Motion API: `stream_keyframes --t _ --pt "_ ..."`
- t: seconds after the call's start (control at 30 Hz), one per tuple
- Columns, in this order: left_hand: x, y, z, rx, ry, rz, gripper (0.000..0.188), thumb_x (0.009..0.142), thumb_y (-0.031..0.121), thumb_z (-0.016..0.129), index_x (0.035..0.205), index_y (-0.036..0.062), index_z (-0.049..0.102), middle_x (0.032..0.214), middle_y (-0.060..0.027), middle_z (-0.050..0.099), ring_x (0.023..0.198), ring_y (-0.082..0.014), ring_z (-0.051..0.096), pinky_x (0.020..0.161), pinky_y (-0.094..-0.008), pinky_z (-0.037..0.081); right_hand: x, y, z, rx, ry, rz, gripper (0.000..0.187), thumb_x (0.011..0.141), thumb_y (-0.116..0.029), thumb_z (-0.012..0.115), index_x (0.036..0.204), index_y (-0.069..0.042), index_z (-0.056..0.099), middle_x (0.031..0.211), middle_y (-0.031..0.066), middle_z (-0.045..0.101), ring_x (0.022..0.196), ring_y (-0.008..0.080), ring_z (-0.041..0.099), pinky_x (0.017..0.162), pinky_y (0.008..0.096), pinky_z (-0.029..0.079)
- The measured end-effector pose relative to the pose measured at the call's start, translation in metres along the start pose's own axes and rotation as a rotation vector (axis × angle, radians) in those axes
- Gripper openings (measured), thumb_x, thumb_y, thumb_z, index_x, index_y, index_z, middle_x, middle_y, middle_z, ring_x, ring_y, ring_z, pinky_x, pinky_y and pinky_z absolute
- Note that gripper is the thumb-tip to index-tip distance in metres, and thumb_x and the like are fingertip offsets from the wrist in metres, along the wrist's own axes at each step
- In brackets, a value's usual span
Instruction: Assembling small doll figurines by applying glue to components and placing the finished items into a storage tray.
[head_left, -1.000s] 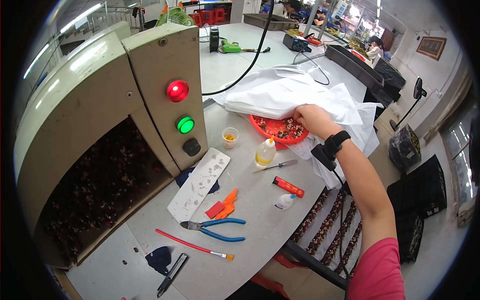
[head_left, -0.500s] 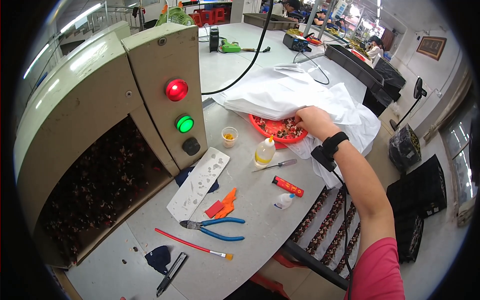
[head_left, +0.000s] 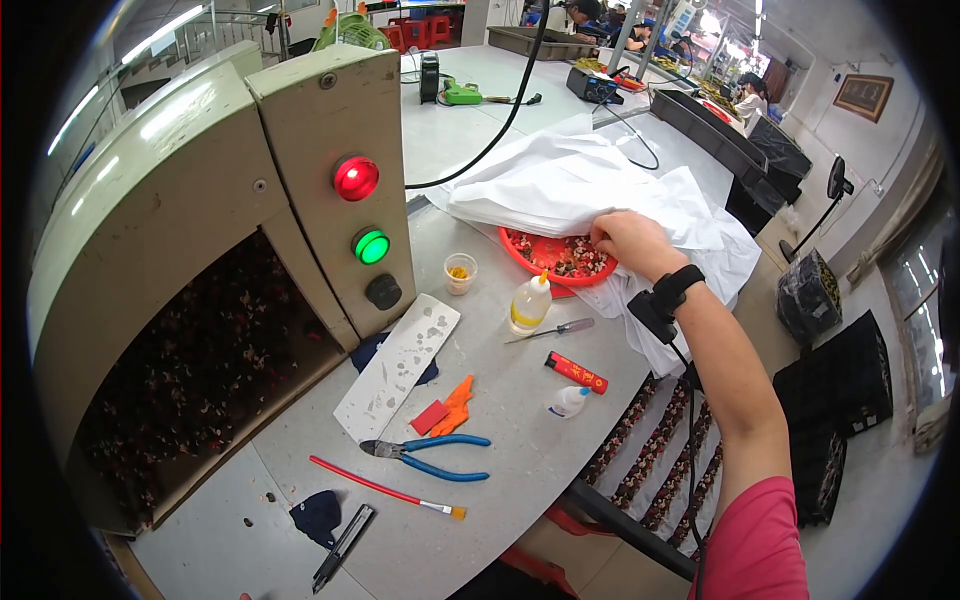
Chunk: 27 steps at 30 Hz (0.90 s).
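Note:
My right hand reaches over the right rim of a round red tray. Its fingers are bent down and drawn together among small dark and pale pieces; whatever they grip is hidden. White sheets cover the tray's far part and lie against the hand. On my right wrist is a black strap with a small device and a cable. Of my left hand only a sliver of fingertip shows at the lower edge, so its pose is hidden. A yellow-tipped squeeze bottle stands before the tray.
To the left stands a beige machine with a lit red lamp and green lamp. Blue-handled cutters, a brush, a utility knife, a screwdriver and a small cup occupy the table.
The white sheets have sunk and shifted a little above the tray. My right hand stays at the rim, with its wrist moved very slightly right.

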<state>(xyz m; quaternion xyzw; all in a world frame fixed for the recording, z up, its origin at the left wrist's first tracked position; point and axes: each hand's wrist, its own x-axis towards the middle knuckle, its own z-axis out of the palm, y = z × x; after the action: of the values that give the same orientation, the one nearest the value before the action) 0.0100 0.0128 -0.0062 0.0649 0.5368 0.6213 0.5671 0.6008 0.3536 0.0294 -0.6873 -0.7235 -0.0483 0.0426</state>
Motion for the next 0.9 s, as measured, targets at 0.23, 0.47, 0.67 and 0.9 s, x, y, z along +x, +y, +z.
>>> stream_keyframes --t 0.23,0.47,0.67,0.9 --pt "0.000 0.000 -0.002 0.013 -0.011 0.005 0.043 0.096 0.022 0.054 0.137 0.0200 0.041 0.095 -0.0051 0.060 0.076 -0.0172 0.057 0.061 -0.0300 0.053 0.002 -0.002 0.010 -0.083 -0.068 -0.030 0.010 0.078 -0.016 0.065 0.084 -0.009 0.069 0.086 0.0103 0.068 0.087 0.0288 0.064 0.076 0.0398 0.051" --pt "-0.001 -0.001 -0.007 0.022 -0.032 0.019 0.048 0.095 0.023 0.056 0.140 0.0206 0.038 0.098 -0.0053 0.059 0.078 -0.0170 0.056 0.063 -0.0296 0.053 0.001 0.005 0.005 0.236 -0.034 -0.033 0.008 0.082 -0.009 0.059 0.087 -0.003 0.060 0.086 0.0131 0.067 0.082 0.0267 0.065 0.074 0.0364 0.051" --pt "0.000 -0.001 -0.006 0.017 -0.031 -0.003 0.048 0.095 0.023 0.056 0.140 0.0208 0.038 0.100 -0.0048 0.059 0.078 -0.0168 0.055 0.063 -0.0300 0.052 -0.004 0.011 -0.003 0.839 -0.173 0.099 0.011 0.088 -0.005 0.055 0.094 0.001 0.061 0.082 0.0062 0.066 0.077 0.0128 0.062 0.070 0.0249 0.051" --pt "0.000 -0.001 -0.011 0.039 -0.090 0.024 0.053 0.094 0.024 0.057 0.142 0.0187 0.035 0.101 -0.0057 0.058 0.081 -0.0171 0.055 0.065 -0.0303 0.051 -0.002 0.018 0.002 0.769 -0.152 0.082 0.015 0.088 -0.005 0.054 0.095 0.001 0.067 0.085 0.0084 0.068 0.079 0.0162 0.065 0.074 0.0259 0.051"
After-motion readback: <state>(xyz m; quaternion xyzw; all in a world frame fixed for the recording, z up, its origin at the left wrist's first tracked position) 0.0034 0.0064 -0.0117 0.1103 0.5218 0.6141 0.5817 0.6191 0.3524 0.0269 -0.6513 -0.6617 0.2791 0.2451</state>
